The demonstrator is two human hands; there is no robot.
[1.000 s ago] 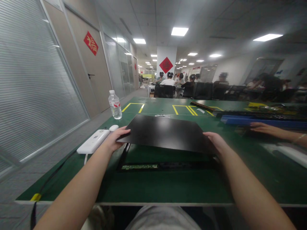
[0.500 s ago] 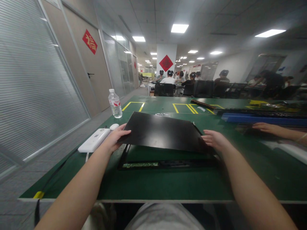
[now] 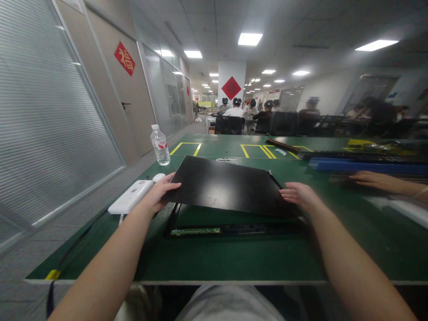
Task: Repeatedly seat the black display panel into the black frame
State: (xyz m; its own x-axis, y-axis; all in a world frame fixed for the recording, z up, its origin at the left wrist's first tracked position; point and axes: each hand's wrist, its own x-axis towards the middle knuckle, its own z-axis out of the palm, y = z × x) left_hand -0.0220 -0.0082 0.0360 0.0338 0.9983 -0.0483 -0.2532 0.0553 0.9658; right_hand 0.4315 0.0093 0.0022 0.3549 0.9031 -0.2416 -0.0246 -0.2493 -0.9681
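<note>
A thin, glossy black panel (image 3: 222, 185) lies tilted over a black rectangular frame (image 3: 171, 218) on the green table. My left hand (image 3: 163, 191) grips the panel's left edge, thumb on top and fingers beneath. At the opposite edge, my right hand (image 3: 299, 196) holds the panel with its fingertips against the side; its thumb is hard to make out. Along the frame's near side runs a green circuit board strip (image 3: 195, 231). The panel covers the far part of the frame.
Left of the panel are a white box-shaped device (image 3: 131, 197) with a cable and a clear water bottle (image 3: 161, 146). A co-worker's hand (image 3: 371, 179) rests at the right, near a blue strip (image 3: 364, 164). A dark bar (image 3: 282, 145) lies on the far side of the table (image 3: 230, 267).
The panel's near edge and right end have dropped very slightly toward the frame. Both my hands keep their places at its edges.
</note>
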